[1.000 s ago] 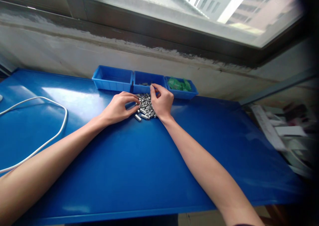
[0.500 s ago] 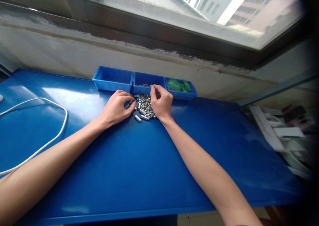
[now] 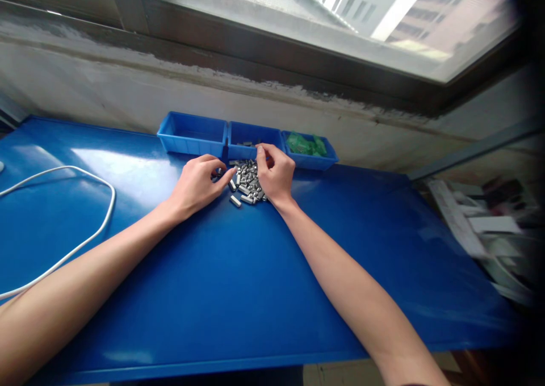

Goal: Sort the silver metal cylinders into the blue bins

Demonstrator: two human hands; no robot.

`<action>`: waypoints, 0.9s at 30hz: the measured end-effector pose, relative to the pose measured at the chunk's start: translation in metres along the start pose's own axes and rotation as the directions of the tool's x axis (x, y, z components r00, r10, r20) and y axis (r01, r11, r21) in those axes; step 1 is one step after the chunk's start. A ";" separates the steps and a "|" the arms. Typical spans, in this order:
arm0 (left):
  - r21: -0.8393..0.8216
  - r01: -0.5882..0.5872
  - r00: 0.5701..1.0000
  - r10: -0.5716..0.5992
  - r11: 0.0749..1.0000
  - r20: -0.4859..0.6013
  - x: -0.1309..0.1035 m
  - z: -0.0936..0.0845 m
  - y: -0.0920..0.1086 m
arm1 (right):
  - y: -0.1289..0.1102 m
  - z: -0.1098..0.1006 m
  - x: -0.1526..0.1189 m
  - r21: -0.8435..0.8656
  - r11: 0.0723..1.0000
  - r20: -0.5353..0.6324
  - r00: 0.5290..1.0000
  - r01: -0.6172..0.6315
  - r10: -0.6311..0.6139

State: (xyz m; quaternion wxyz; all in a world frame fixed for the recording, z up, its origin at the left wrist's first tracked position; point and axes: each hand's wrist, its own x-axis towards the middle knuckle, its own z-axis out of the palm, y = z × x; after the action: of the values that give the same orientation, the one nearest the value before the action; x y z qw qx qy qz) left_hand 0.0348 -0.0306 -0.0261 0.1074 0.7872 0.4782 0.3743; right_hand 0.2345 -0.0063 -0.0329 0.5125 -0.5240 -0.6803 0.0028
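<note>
A pile of small silvery metal pieces (image 3: 252, 186), shaped like short hex standoffs, lies on the blue table between my hands. My left hand (image 3: 198, 183) rests at the pile's left edge, thumb stretched toward the pieces and apart from the curled fingers. Some pieces show in the gap by those fingers; none is seen gripped. Over the right side of the pile is my right hand (image 3: 276, 173), thumb and forefinger pinched together at the front rim of the middle blue bin (image 3: 272, 133). Whatever that pinch holds is hidden.
A left blue bin (image 3: 193, 145) and a right blue bin (image 3: 313, 162) with green plastic (image 3: 304, 144) flank the middle one, along the wall. A white cable (image 3: 111, 204) loops over the table's left side. Papers and clutter (image 3: 489, 227) stand beyond the right edge.
My left thumb has moved away from the fingers, widening the gap and uncovering a metal piece at the pile's edge. My right hand stays nearly still.
</note>
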 end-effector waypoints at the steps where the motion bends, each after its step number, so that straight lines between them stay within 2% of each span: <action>1: 0.013 0.005 1.000 -0.004 1.000 -0.011 0.000 0.000 -0.001 | 0.000 0.000 0.000 0.003 1.000 0.000 1.000 0.001 -0.001; 4: 0.066 0.021 1.000 -0.020 0.998 -0.018 0.000 0.000 -0.004 | 0.000 0.000 0.000 0.021 1.000 0.000 1.000 -0.005 0.005; 7: 0.046 0.047 0.999 -0.047 0.998 -0.011 0.001 -0.002 -0.008 | -0.001 -0.001 0.000 0.031 0.999 0.014 1.000 -0.012 0.011; 12: -0.190 0.084 0.994 -0.095 0.978 -0.049 0.001 0.000 -0.008 | -0.004 -0.003 0.000 0.035 0.999 0.039 0.999 0.025 -0.026; 16: -0.425 0.158 0.979 -0.196 0.892 -0.049 0.003 0.001 -0.007 | -0.007 -0.004 -0.001 0.040 0.997 0.067 0.995 0.071 -0.073; 23: -0.596 0.193 0.973 -0.231 0.779 0.014 0.008 -0.005 -0.007 | -0.007 -0.006 -0.003 0.110 0.976 0.122 0.972 0.187 -0.200; 27: -0.658 0.187 0.972 -0.236 0.730 0.015 0.008 -0.008 -0.004 | -0.007 -0.007 -0.005 0.148 0.949 0.210 0.928 0.280 -0.307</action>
State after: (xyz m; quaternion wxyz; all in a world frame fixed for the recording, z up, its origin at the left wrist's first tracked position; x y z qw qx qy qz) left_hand 0.0287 -0.0238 -0.0186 0.4009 0.6265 0.4070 0.5303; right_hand 0.2341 -0.0169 -0.0287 0.4542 -0.3819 -0.8044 0.0260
